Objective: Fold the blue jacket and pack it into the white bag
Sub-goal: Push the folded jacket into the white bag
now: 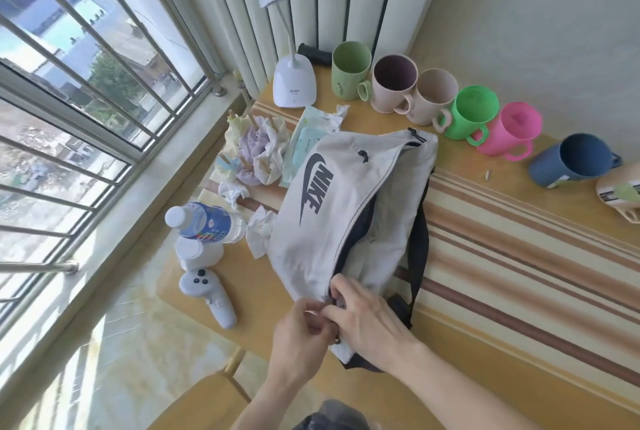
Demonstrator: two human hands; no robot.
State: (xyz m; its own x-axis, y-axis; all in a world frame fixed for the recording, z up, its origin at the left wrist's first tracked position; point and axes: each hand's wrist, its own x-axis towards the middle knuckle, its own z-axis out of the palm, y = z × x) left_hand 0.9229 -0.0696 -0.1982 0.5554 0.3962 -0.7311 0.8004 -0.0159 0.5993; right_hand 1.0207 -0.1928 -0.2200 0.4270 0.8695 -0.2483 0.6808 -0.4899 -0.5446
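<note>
The white bag, printed with a dark logo, lies on the striped table. Its long zip runs toward me and stands partly open, with dark lining visible inside. Both hands meet at the near end of the bag. My left hand pinches the white fabric there. My right hand grips the bag's end at the zip, fingers curled around it. A black strap trails along the bag's right side. No blue jacket can be seen outside the bag; whether it lies inside is hidden.
A row of several mugs lines the back of the table, beside a white desk lamp. Left of the bag are a wipes pack, crumpled tissues, a water bottle and a white controller. A chair back stands near me.
</note>
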